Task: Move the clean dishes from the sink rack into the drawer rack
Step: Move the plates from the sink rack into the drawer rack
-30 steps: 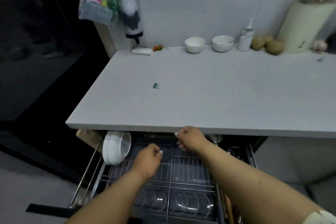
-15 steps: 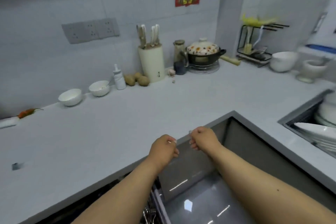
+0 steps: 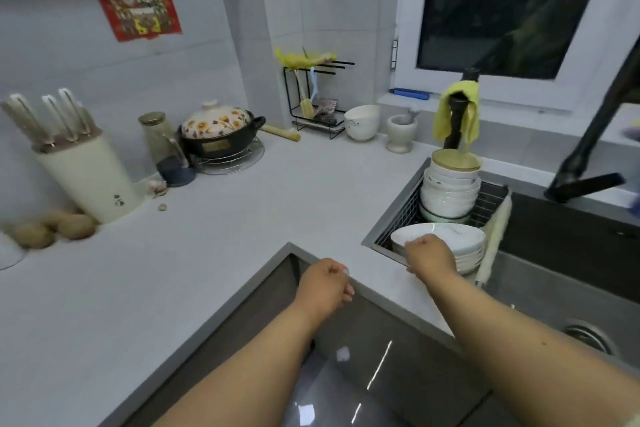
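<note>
While we are reaching toward the sink rack (image 3: 398,218), our right hand (image 3: 431,253) is arriving at the near rim of the stack of plates (image 3: 446,243); its fingers are curling over that rim, though we cannot tell whether they are gripping it yet. Just beyond this hand, a stack of bowls (image 3: 450,191) is standing in the same rack, with a faucet (image 3: 585,163) hanging farther to its right. Our left hand (image 3: 325,284) is hovering with loosely curled fingers, holding nothing, over the corner of the counter (image 3: 207,236), well short of the plates. Judging from what is showing, we are early in the task: both stacks are sitting in the sink rack, nothing is being carried, and the drawer rack is lying out of view, so lifting, carrying and slotting all appear to remain.
</note>
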Motion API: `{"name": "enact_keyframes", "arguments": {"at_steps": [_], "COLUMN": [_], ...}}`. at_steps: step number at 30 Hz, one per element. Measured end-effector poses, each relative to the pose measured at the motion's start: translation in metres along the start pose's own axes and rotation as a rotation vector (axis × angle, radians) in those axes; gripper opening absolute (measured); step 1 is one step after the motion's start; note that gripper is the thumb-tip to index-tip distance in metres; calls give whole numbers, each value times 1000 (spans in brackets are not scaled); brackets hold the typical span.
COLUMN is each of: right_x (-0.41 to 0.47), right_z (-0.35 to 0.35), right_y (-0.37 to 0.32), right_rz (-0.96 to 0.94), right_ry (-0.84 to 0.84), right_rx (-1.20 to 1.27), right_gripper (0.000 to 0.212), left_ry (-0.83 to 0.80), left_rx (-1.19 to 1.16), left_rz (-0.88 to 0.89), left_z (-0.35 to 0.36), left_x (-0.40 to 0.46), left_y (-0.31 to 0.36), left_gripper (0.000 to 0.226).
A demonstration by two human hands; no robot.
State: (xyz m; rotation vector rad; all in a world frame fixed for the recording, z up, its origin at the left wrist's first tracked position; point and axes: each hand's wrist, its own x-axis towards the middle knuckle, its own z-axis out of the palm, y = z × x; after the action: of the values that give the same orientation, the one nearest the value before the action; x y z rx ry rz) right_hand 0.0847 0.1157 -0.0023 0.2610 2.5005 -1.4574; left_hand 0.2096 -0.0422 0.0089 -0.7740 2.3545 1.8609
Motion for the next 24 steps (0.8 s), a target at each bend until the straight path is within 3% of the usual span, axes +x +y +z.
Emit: {"name": "enact_keyframes", "arguments": {"at_steps": [1, 4, 6, 16, 24], "right_x": [11, 42, 62, 120, 105], "right_z": [-11, -38, -48, -56, -68], "right_y": [6, 18, 25, 43, 35], "right_rz": [19, 167, 251, 416, 339], "right_ry": [72, 231, 258, 188, 261], "right_rx": [-48, -93, -108, -173, -181], "right_gripper": [13, 52, 63, 54, 36], "left_ry": [-16, -49, -63, -93, -97], "left_rx": [3, 24, 20, 17, -2], "left_rz": [-3, -10, -20, -81, -83], "left_z": [10, 33, 44, 72, 81], "left_x": [7, 26, 39, 83, 89], "left_y": [5, 13, 18, 28, 45], "left_gripper": [13, 13, 12, 10, 17]}}
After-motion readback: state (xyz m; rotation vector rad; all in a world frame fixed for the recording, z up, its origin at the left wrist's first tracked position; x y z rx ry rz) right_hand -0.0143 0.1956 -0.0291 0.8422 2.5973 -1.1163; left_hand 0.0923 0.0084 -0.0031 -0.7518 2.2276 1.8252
